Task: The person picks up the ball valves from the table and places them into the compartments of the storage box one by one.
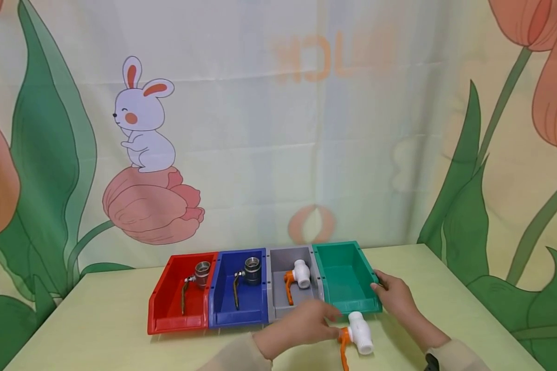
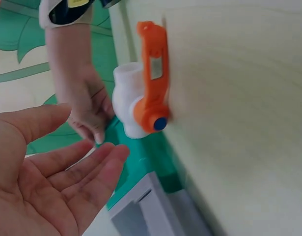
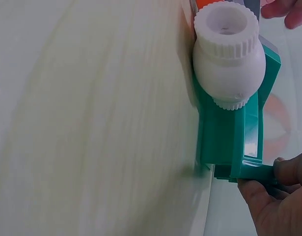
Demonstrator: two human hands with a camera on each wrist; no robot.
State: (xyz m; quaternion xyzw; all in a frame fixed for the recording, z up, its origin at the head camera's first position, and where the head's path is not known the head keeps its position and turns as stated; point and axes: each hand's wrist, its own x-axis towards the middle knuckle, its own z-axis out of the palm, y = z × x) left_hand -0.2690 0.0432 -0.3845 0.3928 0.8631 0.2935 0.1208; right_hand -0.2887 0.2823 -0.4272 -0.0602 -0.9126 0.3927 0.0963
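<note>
Behind a pale yellow-green table (image 1: 120, 309) hangs a cloth printed with tulips and a cartoon rabbit (image 1: 144, 118). Four open bins sit touching in a row: a red bin (image 1: 167, 322) and a blue bin (image 1: 255, 314) each hold a metal valve, a grey bin (image 1: 273, 304) holds a white valve with an orange handle, and a green bin (image 1: 353, 304) looks empty. A white plastic ball valve (image 1: 359, 332) with an orange lever lies on the table just at 6 o'clock of the green bin. The left hand (image 1: 301, 322) hovers beside it at 9 o'clock, fingers relaxed and spread, holding nothing. The right hand (image 1: 396, 296) pinches the green bin's rim at its 3 o'clock side. The valve looks light, rigid and smooth; its rounded body or ribbed ends likely offer the surest hold.
</note>
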